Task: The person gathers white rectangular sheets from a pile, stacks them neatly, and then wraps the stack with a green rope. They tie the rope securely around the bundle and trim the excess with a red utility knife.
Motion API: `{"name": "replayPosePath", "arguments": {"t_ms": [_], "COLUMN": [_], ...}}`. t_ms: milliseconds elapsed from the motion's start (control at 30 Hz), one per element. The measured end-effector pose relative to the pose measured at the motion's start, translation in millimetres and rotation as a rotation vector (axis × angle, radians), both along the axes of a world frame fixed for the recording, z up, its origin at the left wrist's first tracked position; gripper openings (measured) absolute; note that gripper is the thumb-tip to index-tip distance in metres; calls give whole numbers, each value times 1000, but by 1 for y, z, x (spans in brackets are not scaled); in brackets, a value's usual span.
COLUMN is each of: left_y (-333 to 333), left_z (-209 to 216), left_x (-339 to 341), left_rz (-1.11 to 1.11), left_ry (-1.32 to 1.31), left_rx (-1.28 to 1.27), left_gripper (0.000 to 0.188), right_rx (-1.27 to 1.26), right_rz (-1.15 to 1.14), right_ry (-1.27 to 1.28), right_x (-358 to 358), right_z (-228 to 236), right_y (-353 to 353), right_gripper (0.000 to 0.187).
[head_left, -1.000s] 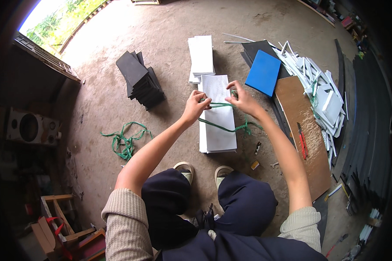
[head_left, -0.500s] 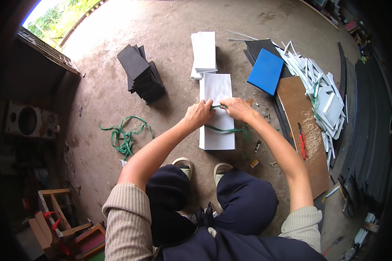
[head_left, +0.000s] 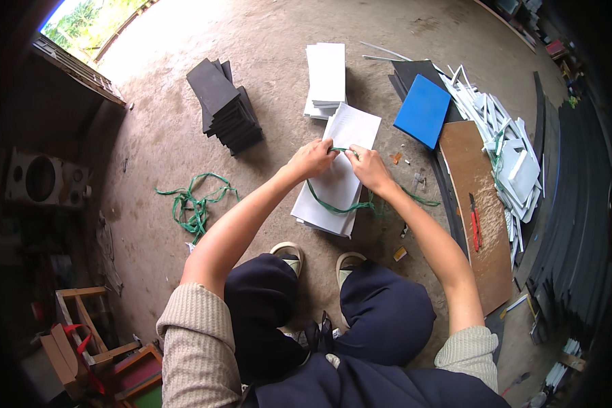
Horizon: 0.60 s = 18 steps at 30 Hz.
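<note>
A stack of white rectangular sheets (head_left: 328,198) lies on the floor in front of my feet, turned at a slant. Over its middle, my left hand (head_left: 313,159) and my right hand (head_left: 369,169) are closed on a green plastic twine (head_left: 333,207). A short length of it stretches between my fingers, and a loose loop sags across the nearer half of the stack. One loose end trails out to the right under my right forearm. Just beyond stands another white stack (head_left: 327,73).
Black sheets (head_left: 223,102) are piled at the far left, with tangled green twine (head_left: 196,211) nearer. To the right are a blue panel (head_left: 423,110), a brown board (head_left: 479,272) bearing a red-handled cutter (head_left: 474,223), and white offcuts (head_left: 520,166). A speaker box (head_left: 46,178) stands at the left.
The near white stack has turned from straight to slanted, its far end swinging right and its near end left. Both hands still grip the twine and sit slightly farther away.
</note>
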<state>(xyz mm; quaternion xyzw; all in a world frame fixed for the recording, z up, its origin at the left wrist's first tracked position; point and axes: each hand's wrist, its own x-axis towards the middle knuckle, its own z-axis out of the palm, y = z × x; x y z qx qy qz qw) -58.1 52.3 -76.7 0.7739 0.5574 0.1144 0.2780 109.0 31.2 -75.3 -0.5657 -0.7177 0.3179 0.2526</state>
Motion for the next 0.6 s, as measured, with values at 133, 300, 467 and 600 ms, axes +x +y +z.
{"name": "replayPosePath", "arguments": {"t_ms": [133,300,467,600], "left_y": [9,20,23,13], "left_z": [20,29,3,-11], "left_x": [-5,-21,-46,-64], "left_rz": [-90,-211,-243,-243], "left_ry": [38,148,202,105], "left_rx": [35,12,92,160], "left_gripper": [33,35,31,28], "right_rx": [-87,-181,-248,-247], "right_rz": [-117,-204,-246,-248], "right_ry": [92,267,350,403], "right_x": [-13,-42,-79,-96], "right_z": [6,-16,-34,-40], "right_y": [-4,-7,-10,-20], "right_gripper": [24,34,31,25]}}
